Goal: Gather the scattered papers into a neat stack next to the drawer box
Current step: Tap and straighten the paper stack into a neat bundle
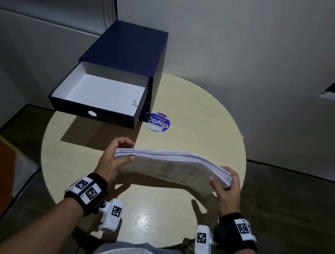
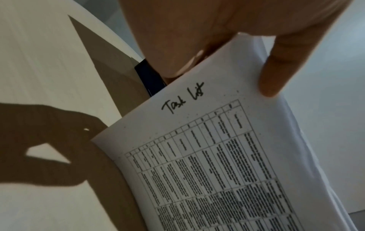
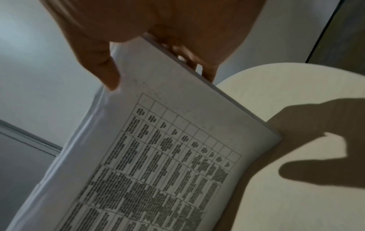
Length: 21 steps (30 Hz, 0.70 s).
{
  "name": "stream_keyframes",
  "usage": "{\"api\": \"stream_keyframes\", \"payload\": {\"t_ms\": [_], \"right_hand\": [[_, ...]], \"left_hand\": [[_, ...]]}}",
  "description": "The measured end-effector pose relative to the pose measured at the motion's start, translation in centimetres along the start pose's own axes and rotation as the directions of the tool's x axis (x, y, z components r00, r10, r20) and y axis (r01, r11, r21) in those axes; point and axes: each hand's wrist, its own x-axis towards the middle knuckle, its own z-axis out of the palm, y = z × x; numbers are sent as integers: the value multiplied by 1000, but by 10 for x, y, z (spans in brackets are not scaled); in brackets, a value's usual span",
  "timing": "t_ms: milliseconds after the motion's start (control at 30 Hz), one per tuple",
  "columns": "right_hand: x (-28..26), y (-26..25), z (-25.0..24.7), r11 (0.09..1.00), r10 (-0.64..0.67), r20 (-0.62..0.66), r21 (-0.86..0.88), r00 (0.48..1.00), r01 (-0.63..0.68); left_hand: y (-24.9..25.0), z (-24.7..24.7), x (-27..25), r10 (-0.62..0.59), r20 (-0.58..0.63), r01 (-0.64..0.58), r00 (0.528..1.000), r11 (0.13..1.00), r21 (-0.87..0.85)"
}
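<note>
While both hands, left (image 1: 116,158) and right (image 1: 228,186), pinch the papers (image 1: 170,165) by their short ends above the desk (image 1: 216,120), the box (image 1: 123,68) lies far-left, nearer the left hand.

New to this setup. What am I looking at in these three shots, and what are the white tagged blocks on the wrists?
No robot: a person works bare-handed. The top picture comes from a head-worn camera; the other two come from the white wrist cameras, looking along each hand. On the round pale wooden table stands a dark blue cardboard drawer box, its white-lined drawer pulled open, beside a round blue sticker. The left hand and right hand each grip one end of a thick stack of white printed papers, lifted off the table. Its facing sheet reads "Task List" above a table.
</note>
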Motion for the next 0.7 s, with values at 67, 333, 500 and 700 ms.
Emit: {"api": "stream_keyframes", "payload": {"t_ms": [67,333,500,700], "right_hand": [[3,-6,5,998,-55,-49,8,997,56],[22,-15,24,997,-67,-255,-39,965,59],[26,-17,23,996,-79,-262,-57,962,66],[31,-11,17,996,-72,-226,-67,971,58]], "left_hand": [[1,0,2,30,6,-30,1000,999,-28],[5,14,10,39,-139,-30,989,997,70],[4,12,14,28,-156,-14,987,996,90],[6,15,15,44,-182,-19,982,990,138]]}}
